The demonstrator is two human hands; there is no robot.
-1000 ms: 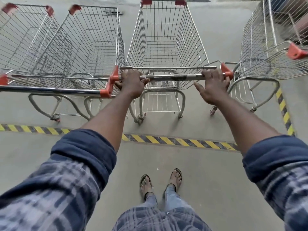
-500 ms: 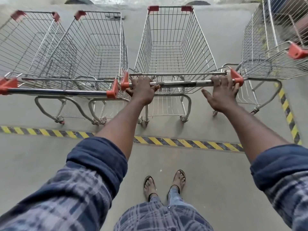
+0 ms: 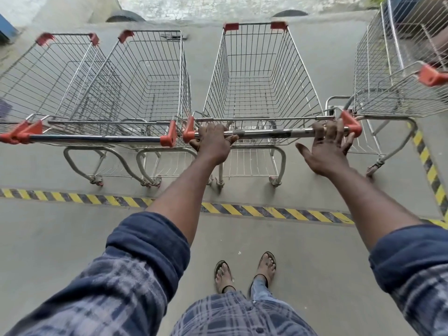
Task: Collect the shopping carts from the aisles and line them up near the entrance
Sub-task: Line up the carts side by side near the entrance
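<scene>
Concrete floor (image 3: pixel 60 238), yellow-black striped tape (image 3: pixel 254 210) running across. Middle cart (image 3: pixel 257 76) stands just beyond tape, in row with neighbour cart (image 3: pixel 150 76) close on its left and far-left cart (image 3: pixel 48 76) past that; fourth cart (image 3: pixel 388 88) off to right, angled. Left hand (image 3: pixel 213 144) curls round handle bar (image 3: pixel 271 134) near left red end cap (image 3: pixel 188 132). Right hand (image 3: pixel 327 151) spread, fingertips (image 3: pixel 335 124) resting on bar by right red cap (image 3: pixel 350 123), palm off bar.
</scene>
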